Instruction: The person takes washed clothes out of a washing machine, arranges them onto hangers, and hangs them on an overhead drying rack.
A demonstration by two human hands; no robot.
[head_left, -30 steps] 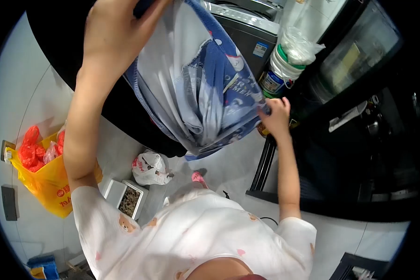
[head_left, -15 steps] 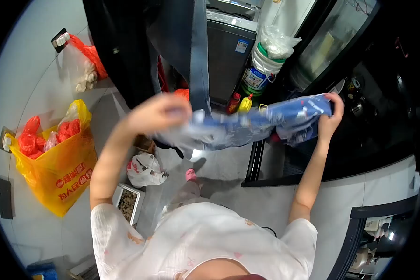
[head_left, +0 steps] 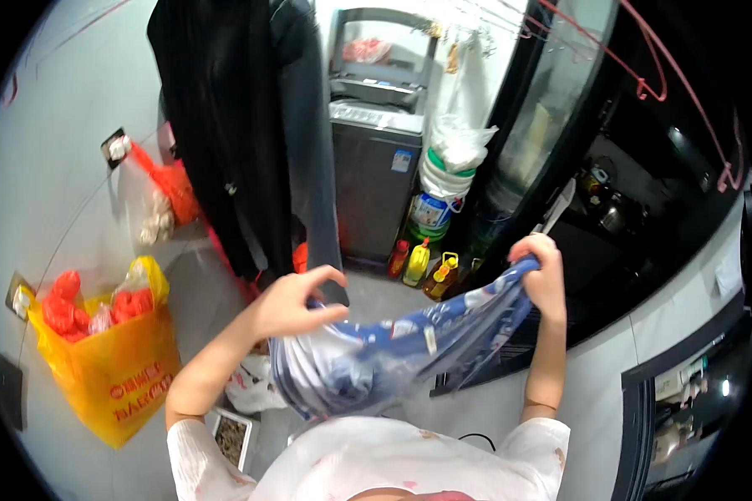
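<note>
Right hand (head_left: 544, 282): clamped on the blue printed garment (head_left: 409, 351), which droops leftward from these fingers.
Left hand (head_left: 294, 307): thumb and forefinger apart, above its pale end.
Handling: I'd pinch that edge before pulling taut.
Yellow plastic bag (head_left: 100, 355): beyond the left fingers; red Chinese characters (head_left: 140, 392) I can't fully read.

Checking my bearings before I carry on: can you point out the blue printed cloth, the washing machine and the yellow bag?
Blue printed cloth (head_left: 409, 357): head view, middle of the draped fabric.
Washing machine (head_left: 371, 190): head view, dark front panel.
Yellow bag (head_left: 125, 363): head view, front side.
</note>
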